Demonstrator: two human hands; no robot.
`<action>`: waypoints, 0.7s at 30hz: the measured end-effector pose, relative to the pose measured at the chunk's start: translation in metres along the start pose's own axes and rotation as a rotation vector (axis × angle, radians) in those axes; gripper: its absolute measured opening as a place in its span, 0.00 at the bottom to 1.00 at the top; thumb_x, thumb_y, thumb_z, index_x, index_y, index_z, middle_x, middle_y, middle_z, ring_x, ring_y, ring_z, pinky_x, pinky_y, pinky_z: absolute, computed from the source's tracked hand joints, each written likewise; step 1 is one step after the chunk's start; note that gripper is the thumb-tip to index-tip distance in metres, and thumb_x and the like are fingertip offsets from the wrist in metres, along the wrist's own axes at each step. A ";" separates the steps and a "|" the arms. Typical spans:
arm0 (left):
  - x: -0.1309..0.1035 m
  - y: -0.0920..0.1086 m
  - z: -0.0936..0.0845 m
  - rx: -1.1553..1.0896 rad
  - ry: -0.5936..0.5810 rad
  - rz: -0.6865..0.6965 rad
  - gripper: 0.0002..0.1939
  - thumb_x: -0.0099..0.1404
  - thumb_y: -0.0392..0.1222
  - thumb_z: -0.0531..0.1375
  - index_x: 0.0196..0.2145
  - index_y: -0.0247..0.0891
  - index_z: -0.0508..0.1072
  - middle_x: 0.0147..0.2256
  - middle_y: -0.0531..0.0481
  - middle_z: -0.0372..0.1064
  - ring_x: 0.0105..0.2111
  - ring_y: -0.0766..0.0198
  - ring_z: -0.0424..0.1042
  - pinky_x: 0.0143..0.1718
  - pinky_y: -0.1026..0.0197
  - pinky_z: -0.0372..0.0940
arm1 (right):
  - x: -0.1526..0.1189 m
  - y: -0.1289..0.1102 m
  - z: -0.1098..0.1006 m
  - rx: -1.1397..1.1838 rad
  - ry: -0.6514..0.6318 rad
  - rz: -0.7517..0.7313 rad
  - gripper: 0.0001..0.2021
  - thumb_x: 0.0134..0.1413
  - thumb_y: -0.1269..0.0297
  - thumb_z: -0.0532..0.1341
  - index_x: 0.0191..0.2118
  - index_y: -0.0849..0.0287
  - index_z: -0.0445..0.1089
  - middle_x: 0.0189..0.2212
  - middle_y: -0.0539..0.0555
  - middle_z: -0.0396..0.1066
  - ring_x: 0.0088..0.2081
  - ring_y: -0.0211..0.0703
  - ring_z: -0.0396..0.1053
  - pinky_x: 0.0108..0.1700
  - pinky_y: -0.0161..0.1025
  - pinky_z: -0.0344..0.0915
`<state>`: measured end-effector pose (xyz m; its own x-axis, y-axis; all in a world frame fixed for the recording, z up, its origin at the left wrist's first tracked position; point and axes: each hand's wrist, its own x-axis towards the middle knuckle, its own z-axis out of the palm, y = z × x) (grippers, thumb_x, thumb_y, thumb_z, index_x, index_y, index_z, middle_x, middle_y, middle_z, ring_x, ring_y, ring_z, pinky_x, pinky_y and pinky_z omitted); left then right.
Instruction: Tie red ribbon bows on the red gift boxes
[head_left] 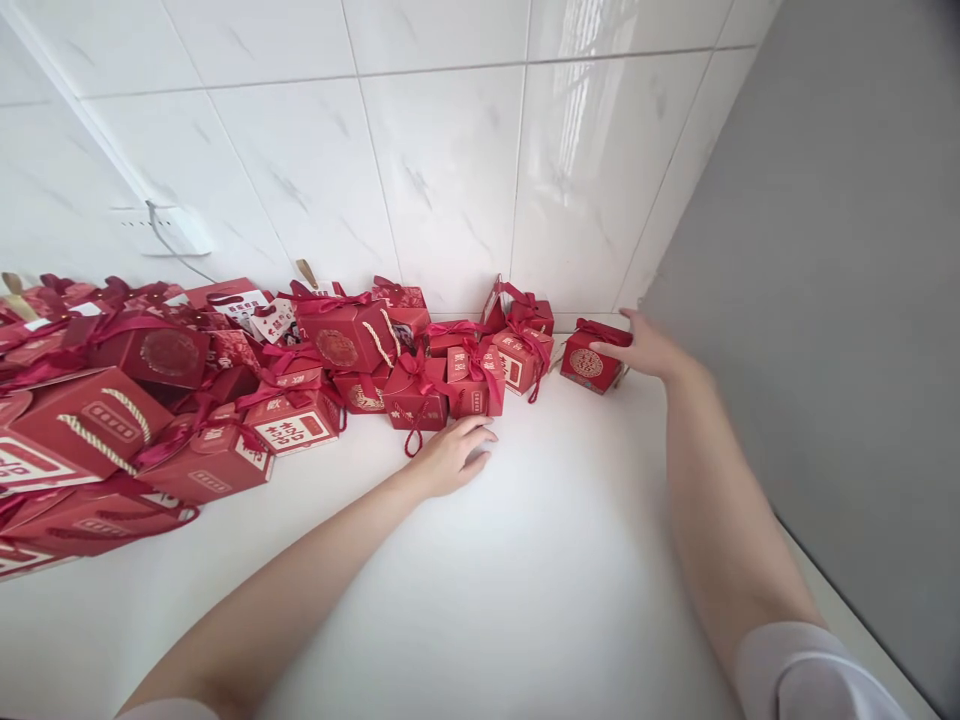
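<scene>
At the far right of the white table, my right hand (655, 350) has its thumb across the top of a small red gift box (591, 362) and its fingers round the right side. A round gold emblem marks the front of this box, which rests on the table apart from the others. My left hand (454, 458) lies low over the table with its fingers stretched out and holds nothing. Just beyond its fingertips stands a small red box with a ribbon (475, 385), beside a darker red box (417, 392) with a ribbon loop hanging down.
Several red gift boxes (206, 465) with ribbons and rope handles are heaped along the left and back, some stacked. White tiles (442, 150) rise behind the table (555, 560). A grey panel (840, 270) bounds the right side. A cable (169, 243) runs from a wall socket.
</scene>
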<state>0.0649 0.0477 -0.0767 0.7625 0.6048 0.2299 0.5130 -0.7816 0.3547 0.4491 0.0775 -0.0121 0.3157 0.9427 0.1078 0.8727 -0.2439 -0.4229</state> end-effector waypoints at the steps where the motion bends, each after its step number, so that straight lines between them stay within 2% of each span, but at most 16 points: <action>1: 0.000 0.000 0.000 -0.004 -0.016 -0.012 0.15 0.69 0.43 0.54 0.51 0.42 0.70 0.60 0.45 0.63 0.58 0.54 0.66 0.59 0.49 0.64 | 0.004 -0.003 0.010 0.009 -0.004 -0.015 0.48 0.51 0.35 0.59 0.70 0.56 0.44 0.66 0.66 0.53 0.65 0.60 0.55 0.58 0.48 0.61; 4: -0.001 0.001 -0.001 -0.014 -0.030 -0.016 0.16 0.70 0.43 0.53 0.53 0.43 0.69 0.58 0.47 0.65 0.58 0.55 0.65 0.61 0.49 0.62 | 0.013 -0.008 0.032 0.006 0.008 0.003 0.45 0.49 0.37 0.60 0.67 0.55 0.51 0.63 0.67 0.56 0.64 0.66 0.53 0.57 0.53 0.63; 8: -0.001 0.002 -0.003 -0.016 -0.044 -0.024 0.16 0.70 0.43 0.53 0.54 0.43 0.68 0.58 0.47 0.65 0.58 0.55 0.65 0.61 0.50 0.61 | 0.016 -0.008 0.041 -0.018 0.009 0.047 0.43 0.51 0.38 0.59 0.67 0.54 0.51 0.62 0.68 0.56 0.65 0.71 0.50 0.54 0.56 0.65; 12: 0.000 0.003 -0.003 -0.012 -0.041 -0.013 0.16 0.70 0.43 0.54 0.54 0.42 0.69 0.58 0.46 0.65 0.59 0.55 0.65 0.61 0.50 0.61 | 0.013 -0.006 0.033 -0.058 -0.016 0.060 0.41 0.51 0.38 0.58 0.67 0.51 0.52 0.62 0.67 0.56 0.64 0.70 0.53 0.56 0.59 0.63; 16: 0.001 0.001 -0.001 -0.002 -0.016 0.007 0.16 0.70 0.43 0.54 0.54 0.42 0.69 0.57 0.46 0.66 0.58 0.55 0.66 0.60 0.50 0.62 | 0.004 -0.016 0.015 -0.098 -0.050 0.044 0.40 0.47 0.37 0.61 0.62 0.54 0.61 0.57 0.68 0.63 0.59 0.71 0.61 0.55 0.63 0.62; 17: 0.001 0.000 -0.001 0.004 -0.013 0.013 0.16 0.70 0.43 0.54 0.54 0.42 0.69 0.57 0.46 0.66 0.57 0.55 0.67 0.60 0.49 0.63 | 0.001 -0.023 0.012 -0.105 -0.030 0.027 0.39 0.48 0.37 0.61 0.61 0.57 0.62 0.57 0.69 0.64 0.59 0.72 0.60 0.56 0.63 0.60; 19: 0.001 -0.001 0.000 0.015 -0.008 0.025 0.16 0.70 0.43 0.54 0.54 0.42 0.69 0.56 0.45 0.66 0.57 0.54 0.67 0.59 0.49 0.64 | -0.006 -0.042 0.009 -0.112 0.080 -0.039 0.37 0.56 0.39 0.55 0.63 0.60 0.58 0.63 0.69 0.57 0.65 0.68 0.52 0.62 0.61 0.53; 20: 0.001 -0.002 0.000 0.017 -0.003 0.032 0.16 0.70 0.43 0.54 0.54 0.42 0.69 0.56 0.45 0.66 0.57 0.54 0.67 0.59 0.49 0.64 | -0.010 -0.054 0.012 -0.080 0.192 -0.160 0.34 0.60 0.43 0.52 0.64 0.62 0.57 0.63 0.69 0.57 0.66 0.65 0.51 0.63 0.58 0.53; 21: 0.001 -0.002 0.000 0.017 0.002 0.037 0.16 0.70 0.43 0.54 0.54 0.42 0.70 0.56 0.45 0.66 0.57 0.54 0.67 0.59 0.49 0.64 | -0.014 -0.067 0.016 -0.044 0.253 -0.276 0.32 0.62 0.45 0.50 0.64 0.63 0.56 0.63 0.69 0.57 0.66 0.63 0.52 0.63 0.56 0.53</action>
<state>0.0645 0.0497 -0.0776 0.7802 0.5759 0.2443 0.4913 -0.8058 0.3307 0.3802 0.0838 0.0006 0.1433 0.8898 0.4333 0.9513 -0.0031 -0.3083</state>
